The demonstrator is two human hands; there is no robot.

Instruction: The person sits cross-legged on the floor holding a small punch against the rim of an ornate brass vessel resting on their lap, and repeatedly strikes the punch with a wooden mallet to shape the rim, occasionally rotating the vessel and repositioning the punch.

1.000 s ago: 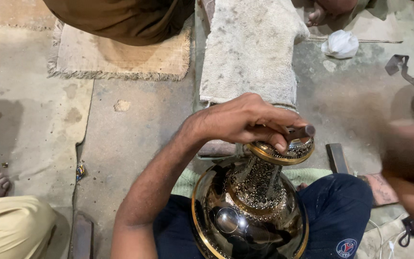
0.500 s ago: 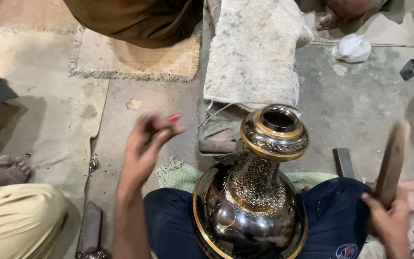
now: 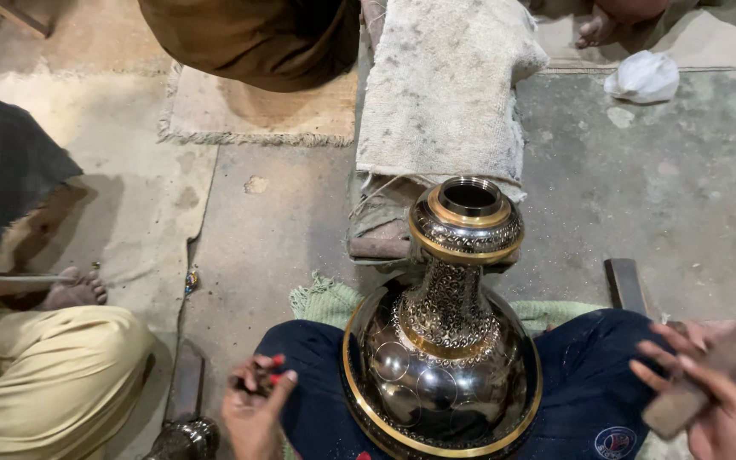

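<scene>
Two bare hands in view, low in frame, either side of a large dark polished metal vase with engraved neck and gold-coloured bands (image 3: pixel 442 358). Vase stands upright between the person's knees, resting against dark blue trousers (image 3: pixel 317 375); its open mouth faces up, belly reflecting light.

Left hand (image 3: pixel 255 407): fingers curled inward around a small dark object with red tips showing; object too small to identify. Hand is apart from the vase, just beside its lower left flank.

Right hand (image 3: pixel 717 400): fingers wrapped around a flat brownish wooden stick (image 3: pixel 717 366), blurred, angled up toward the right edge. Not touching the vase.

Surroundings: pale worn towel draped over a low block (image 3: pixel 445 94) directly behind the vase; green woven cloth (image 3: pixel 325 300) under the knees; grey concrete floor (image 3: pixel 641 187); crumpled white rag (image 3: pixel 643 77) at upper right. Another person's bare foot (image 3: pixel 74 290) and tan trousers (image 3: pixel 44 375) at left.
</scene>
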